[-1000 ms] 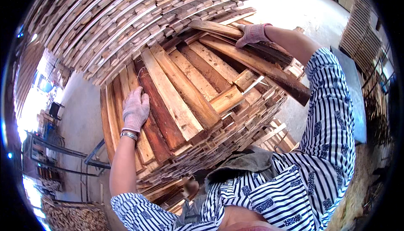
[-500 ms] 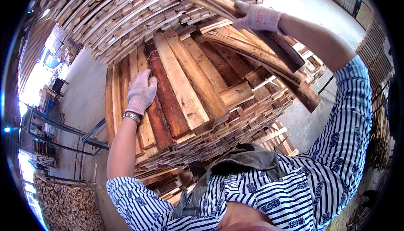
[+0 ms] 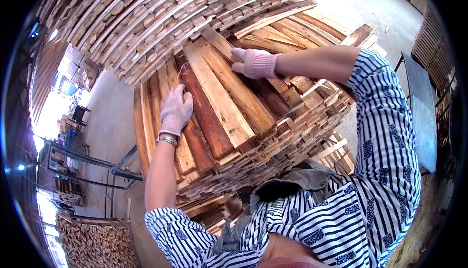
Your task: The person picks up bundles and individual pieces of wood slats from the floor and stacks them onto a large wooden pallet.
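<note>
My left hand (image 3: 176, 109), in a pale knitted glove, lies open and flat on the rough boards at the left of a wood stack (image 3: 312, 126). Close beside it runs a reddish, bark-edged board (image 3: 207, 112). Farther right, my gloved right hand (image 3: 253, 63) has its fingers bent around the edge of a pale board (image 3: 218, 41) at the far side of the top layer. The hand covers part of that board. Between my hands lie two long pale boards (image 3: 222, 102) side by side. A bark-edged slab (image 3: 275, 18) rests across loose pieces at the far right.
A tall wall of layered boards (image 3: 161, 19) stands directly behind the stack. At the left are a metal frame (image 3: 87, 158) and a pile of wood ends (image 3: 95, 241). A grey metal panel (image 3: 421, 112) stands to the right, beyond my right arm.
My right hand has let go of the dark slab at the far right and come left to the pale board, which has shifted away from me. My left hand stays on the boards.
</note>
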The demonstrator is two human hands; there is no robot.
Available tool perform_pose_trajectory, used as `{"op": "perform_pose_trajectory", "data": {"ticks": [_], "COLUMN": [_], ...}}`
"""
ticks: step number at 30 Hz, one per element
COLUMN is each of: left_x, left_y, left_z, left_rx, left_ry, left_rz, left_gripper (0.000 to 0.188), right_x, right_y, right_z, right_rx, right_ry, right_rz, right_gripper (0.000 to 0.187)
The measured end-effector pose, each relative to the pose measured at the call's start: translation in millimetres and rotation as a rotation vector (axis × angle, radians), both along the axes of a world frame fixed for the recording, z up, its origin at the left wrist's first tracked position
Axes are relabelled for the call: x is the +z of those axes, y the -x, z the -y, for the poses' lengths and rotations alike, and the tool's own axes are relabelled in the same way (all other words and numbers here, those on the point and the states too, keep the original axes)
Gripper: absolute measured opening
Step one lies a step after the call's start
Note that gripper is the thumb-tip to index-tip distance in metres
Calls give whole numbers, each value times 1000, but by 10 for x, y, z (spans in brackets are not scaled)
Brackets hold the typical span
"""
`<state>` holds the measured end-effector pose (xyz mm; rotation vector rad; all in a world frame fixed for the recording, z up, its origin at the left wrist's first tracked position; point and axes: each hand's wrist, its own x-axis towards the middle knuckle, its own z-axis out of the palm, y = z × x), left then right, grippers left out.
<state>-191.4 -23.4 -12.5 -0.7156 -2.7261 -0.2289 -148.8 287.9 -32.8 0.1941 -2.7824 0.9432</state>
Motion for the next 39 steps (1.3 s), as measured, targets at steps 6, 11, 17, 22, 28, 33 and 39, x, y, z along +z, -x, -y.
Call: {"op": "perform_pose_trajectory", "data": {"ticks": [6, 11, 17, 22, 28, 33, 39], "left_x": [-56, -40, -3, -4, -14, -3, 49], "left_y": [43, 34, 18, 10, -20, -40, -67], "left_z": [30, 54, 39, 46, 48, 29, -9], "left_rx": [-21, -52, -54, -22, -48, -16, -33], "left_ry": [-22, -34, -16, -31, -17, -14, 4], "left_rz": [1, -40, -53, -1, -33, -24, -54], "left_gripper": [46, 44, 45, 44, 45, 44, 43], "right_x": [27, 385, 785, 964, 629, 594, 846], "right_y": [140, -84, -755, -868, -882, -732, -263], "right_z": [43, -154, -748, -885, -1184, -1311, -678], "right_rx": [-104, 88, -105, -204, -219, -140, -87], "right_ry": [193, -327, -819, -355, -384, -284, -160], "right_rz": [56, -91, 376, 217, 431, 362, 229], "right_gripper": [49, 50, 57, 56, 66, 80, 66]}}
